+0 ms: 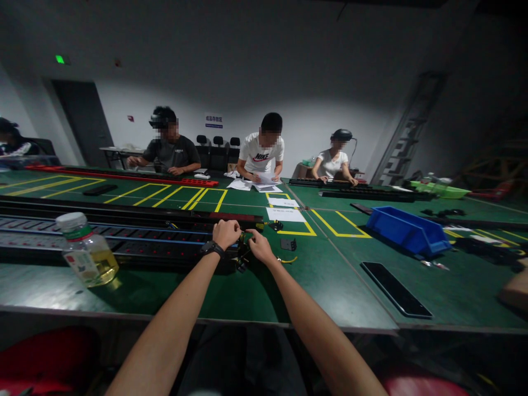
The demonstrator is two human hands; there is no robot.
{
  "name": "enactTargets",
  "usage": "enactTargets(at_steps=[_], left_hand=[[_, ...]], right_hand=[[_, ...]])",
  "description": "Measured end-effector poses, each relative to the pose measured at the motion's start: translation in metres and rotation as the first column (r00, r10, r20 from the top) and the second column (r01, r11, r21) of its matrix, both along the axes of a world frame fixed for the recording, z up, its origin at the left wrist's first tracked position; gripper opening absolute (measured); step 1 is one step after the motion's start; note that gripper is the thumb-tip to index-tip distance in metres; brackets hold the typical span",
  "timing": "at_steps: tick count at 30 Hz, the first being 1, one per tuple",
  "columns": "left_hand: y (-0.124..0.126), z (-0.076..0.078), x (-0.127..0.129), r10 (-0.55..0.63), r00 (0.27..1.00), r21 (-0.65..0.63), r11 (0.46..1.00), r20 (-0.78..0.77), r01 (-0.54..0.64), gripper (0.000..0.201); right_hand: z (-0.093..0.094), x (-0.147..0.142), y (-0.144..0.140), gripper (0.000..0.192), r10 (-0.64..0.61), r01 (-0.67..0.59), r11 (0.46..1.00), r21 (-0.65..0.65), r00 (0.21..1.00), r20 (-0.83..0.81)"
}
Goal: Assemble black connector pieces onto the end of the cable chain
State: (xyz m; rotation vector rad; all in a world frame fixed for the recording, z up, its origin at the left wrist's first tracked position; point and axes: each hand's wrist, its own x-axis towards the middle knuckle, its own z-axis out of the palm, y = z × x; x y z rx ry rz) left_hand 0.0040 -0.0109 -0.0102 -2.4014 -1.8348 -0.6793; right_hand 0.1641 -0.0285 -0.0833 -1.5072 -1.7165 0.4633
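Lying lengthwise on the green counter (330, 275), the long black rail assembly (160, 237) has its right end, with thin wires (244, 252), between the two hands. The left hand (226, 235) is at this end with bent fingers; the right hand (261, 247) reaches there from the opposite side, index finger extended. For each grip, I cannot tell whether it holds something. Near the right hand lies a black bracket (287, 243); farther right are a blue bin (406, 231) and a smartphone (396, 289).
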Motion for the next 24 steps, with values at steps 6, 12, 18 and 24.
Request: enactTargets(at_steps=[6,12,18,24], left_hand=[[-0.0021,0.0013,0.0005,0.001,1.000,-0.013,1.000,-0.010,-0.001,0.027],[-0.0041,0.0000,0.0031,0.018,0.998,0.026,1.000,-0.059,-0.017,0.029],[-0.0077,0.0023,0.0051,0.025,0.996,0.034,0.999,-0.086,-0.022,0.031],[-0.0094,0.0032,0.0065,0.017,0.996,0.026,1.000,-0.090,-0.015,0.031]], right_hand=[[-0.0024,0.0003,0.0016,0.047,-0.001,0.001,1.000,0.011,1.000,-0.005],[-0.0034,-0.0002,0.0022,0.046,-0.005,0.005,1.000,0.019,1.000,-0.010],[-0.0010,-0.0007,0.0008,0.045,-0.011,0.011,1.000,0.003,1.000,-0.008],[-0.0004,-0.0007,0.0003,0.043,-0.007,0.007,1.000,0.003,1.000,-0.014]])
